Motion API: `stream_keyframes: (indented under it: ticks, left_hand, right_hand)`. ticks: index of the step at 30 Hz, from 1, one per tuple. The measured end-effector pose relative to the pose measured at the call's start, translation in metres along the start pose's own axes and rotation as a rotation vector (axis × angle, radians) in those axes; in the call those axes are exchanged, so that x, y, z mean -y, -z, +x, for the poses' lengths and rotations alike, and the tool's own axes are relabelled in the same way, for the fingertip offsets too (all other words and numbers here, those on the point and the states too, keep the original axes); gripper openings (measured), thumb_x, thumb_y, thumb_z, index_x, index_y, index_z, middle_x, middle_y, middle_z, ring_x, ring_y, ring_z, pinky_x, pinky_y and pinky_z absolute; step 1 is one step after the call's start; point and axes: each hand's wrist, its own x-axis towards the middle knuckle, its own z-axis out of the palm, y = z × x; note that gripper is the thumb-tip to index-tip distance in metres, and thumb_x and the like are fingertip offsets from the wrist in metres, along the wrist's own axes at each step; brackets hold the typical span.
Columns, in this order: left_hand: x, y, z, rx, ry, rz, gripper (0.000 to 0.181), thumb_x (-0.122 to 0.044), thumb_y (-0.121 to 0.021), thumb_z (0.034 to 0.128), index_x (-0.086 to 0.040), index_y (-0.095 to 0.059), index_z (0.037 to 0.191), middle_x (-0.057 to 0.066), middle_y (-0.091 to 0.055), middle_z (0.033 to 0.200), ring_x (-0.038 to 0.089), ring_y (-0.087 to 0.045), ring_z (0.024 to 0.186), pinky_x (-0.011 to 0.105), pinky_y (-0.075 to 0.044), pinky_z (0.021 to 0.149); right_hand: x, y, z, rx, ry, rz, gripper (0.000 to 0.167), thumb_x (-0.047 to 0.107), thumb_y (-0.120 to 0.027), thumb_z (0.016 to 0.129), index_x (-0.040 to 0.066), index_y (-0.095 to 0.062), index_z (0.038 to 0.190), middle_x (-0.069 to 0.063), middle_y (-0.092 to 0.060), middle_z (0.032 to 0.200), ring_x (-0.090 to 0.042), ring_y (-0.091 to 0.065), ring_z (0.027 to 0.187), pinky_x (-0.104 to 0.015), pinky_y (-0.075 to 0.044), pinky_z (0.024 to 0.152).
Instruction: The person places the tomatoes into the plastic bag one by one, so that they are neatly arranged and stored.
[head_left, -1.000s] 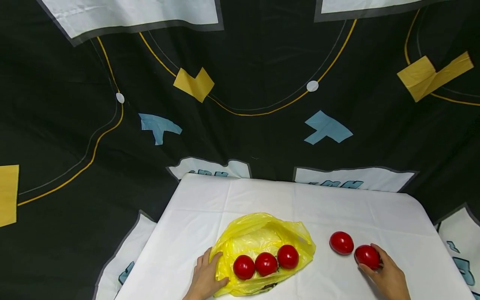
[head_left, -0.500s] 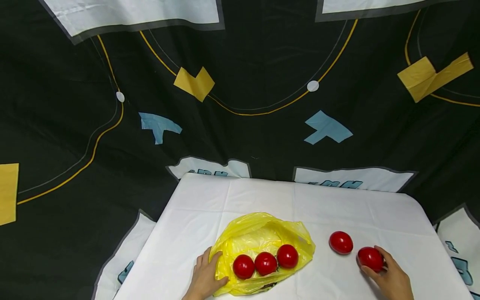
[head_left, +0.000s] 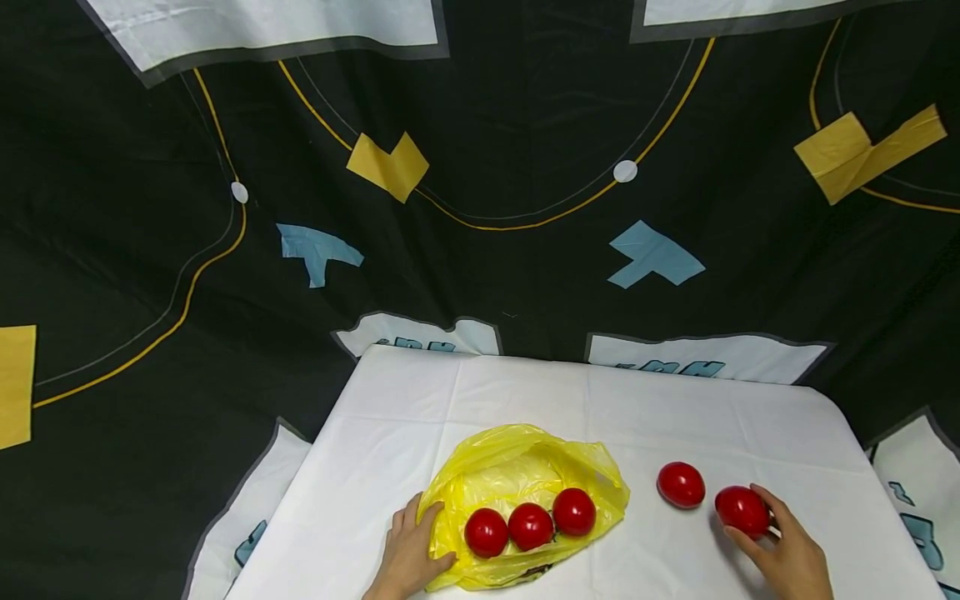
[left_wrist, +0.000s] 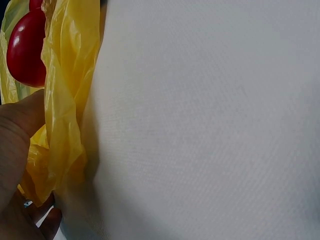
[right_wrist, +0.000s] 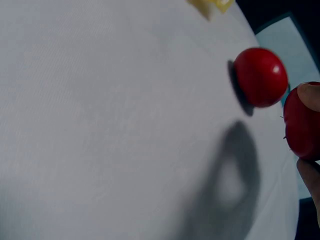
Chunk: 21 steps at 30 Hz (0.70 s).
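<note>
A yellow plastic bag (head_left: 498,471) lies with its mouth spread wide on the white table. Three red tomatoes rest in a slanting row inside it, the middle tomato (head_left: 531,527) among them. My left hand (head_left: 408,550) pinches the bag's left edge, thumb on the inner side and fingers outside, as the left wrist view shows too. At the right, my right hand (head_left: 787,546) grips a tomato (head_left: 741,510) between thumb and fingers, a little above the cloth, its shadow apart from it. Another tomato (right_wrist: 260,77) sits on the table just left of the held one.
White cloth covers the table (head_left: 600,408). Behind it hangs a black printed curtain (head_left: 480,283) with yellow, blue and white shapes. The table's far edge meets this curtain.
The right hand has drawn its tomato slightly to the right, away from the neighbouring one, and lifted it a little. The left hand and the bag stay where they were.
</note>
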Motion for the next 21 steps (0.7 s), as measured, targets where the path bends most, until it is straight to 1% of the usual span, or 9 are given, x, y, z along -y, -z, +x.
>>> stream_keyframes:
  ticks: [4, 8, 13, 21]
  left_hand:
    - [0.0, 0.0, 0.0, 0.004, -0.001, 0.0, 0.078, -0.041, -0.08, 0.0683, -0.008, -0.05, 0.132, 0.024, -0.029, 0.142, 0.037, -0.033, 0.119, 0.051, -0.037, 0.087]
    - [0.0, 0.001, 0.0, 0.01, 0.002, 0.001, 0.078, -0.042, -0.08, 0.0683, -0.008, -0.05, 0.132, 0.023, -0.029, 0.143, 0.036, -0.034, 0.118, 0.05, -0.037, 0.086]
    - [-0.001, 0.001, -0.001, 0.005, -0.005, 0.008, 0.078, -0.042, -0.081, 0.0678, -0.008, -0.051, 0.131, 0.023, -0.029, 0.142, 0.036, -0.034, 0.117, 0.049, -0.037, 0.084]
    - [-0.001, 0.002, 0.0, 0.013, 0.007, 0.0, 0.078, -0.041, -0.081, 0.0678, -0.008, -0.05, 0.132, 0.023, -0.029, 0.143, 0.037, -0.033, 0.119, 0.05, -0.036, 0.087]
  right_hand:
    - [0.012, 0.004, -0.004, 0.009, 0.033, 0.019, 0.096, 0.036, -0.08, 0.075, 0.001, -0.026, 0.146, -0.034, -0.035, 0.136, -0.053, -0.043, 0.112, -0.058, -0.042, 0.086]
    - [0.025, 0.009, -0.01, -0.024, 0.103, 0.034, 0.093, 0.03, -0.082, 0.074, 0.001, -0.028, 0.145, -0.033, -0.037, 0.135, -0.052, -0.046, 0.11, -0.055, -0.046, 0.082]
    - [0.038, 0.013, -0.017, -0.081, 0.188, 0.043, 0.091, 0.027, -0.084, 0.072, 0.0, -0.034, 0.142, -0.032, -0.043, 0.128, -0.05, -0.05, 0.105, -0.054, -0.05, 0.077]
    - [0.059, 0.018, -0.025, -0.071, 0.222, 0.069, 0.092, 0.026, -0.087, 0.067, 0.0, -0.036, 0.14, -0.031, -0.043, 0.129, -0.048, -0.046, 0.108, -0.055, -0.049, 0.078]
